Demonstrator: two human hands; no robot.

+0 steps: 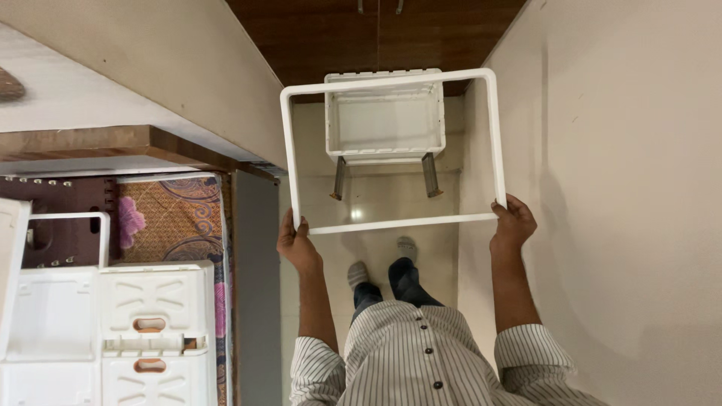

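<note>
Left hand, right hand: both closed on near corners of white rectangular frame, held up level over floor.

Step, judged: carrying frame toward white bin on floor beyond. Next move calls for squaring frame above bin.

Stacked white plastic panels on bed, left. No labels visible.

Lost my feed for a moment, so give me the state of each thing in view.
White rectangular plastic frame: held up, gripped at both lower corners.
Left hand: grip closed on frame.
Right hand: grip closed on frame.
White plastic bin with grey legs: on floor, empty.
White moulded plastic panels: lying stacked at left.
</note>
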